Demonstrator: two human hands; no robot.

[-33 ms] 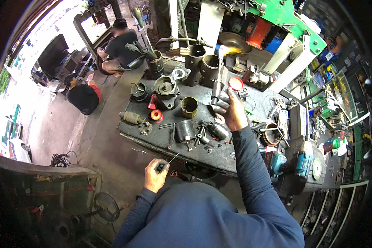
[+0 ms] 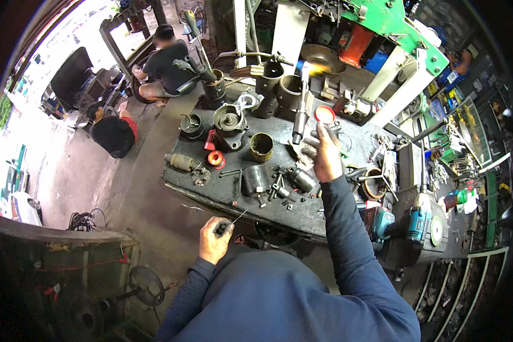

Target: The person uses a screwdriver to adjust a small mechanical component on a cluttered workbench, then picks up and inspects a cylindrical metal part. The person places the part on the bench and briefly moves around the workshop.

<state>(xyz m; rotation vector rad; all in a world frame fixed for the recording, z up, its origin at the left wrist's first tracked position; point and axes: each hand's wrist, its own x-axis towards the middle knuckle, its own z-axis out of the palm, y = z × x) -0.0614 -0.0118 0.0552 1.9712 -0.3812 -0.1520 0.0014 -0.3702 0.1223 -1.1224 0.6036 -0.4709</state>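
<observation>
My left hand (image 2: 214,239) is below the near edge of the dark workbench (image 2: 211,196) and grips a thin pointed tool with a dark handle (image 2: 229,223). My right hand (image 2: 324,154) reaches across the bench with its fingers spread. Its fingertips lie at a round red cap (image 2: 325,114), beside a long metal shaft (image 2: 298,122). Whether it grips anything is hard to tell. Small bolts and a short metal cylinder (image 2: 300,178) lie just left of that wrist.
A brass-coloured cup (image 2: 261,147), a dark cylindrical housing (image 2: 255,179), a motor end piece (image 2: 229,119) and a red ring (image 2: 215,159) are on the bench. A teal power tool (image 2: 407,223) lies at the right. A person (image 2: 165,62) sits at the back left.
</observation>
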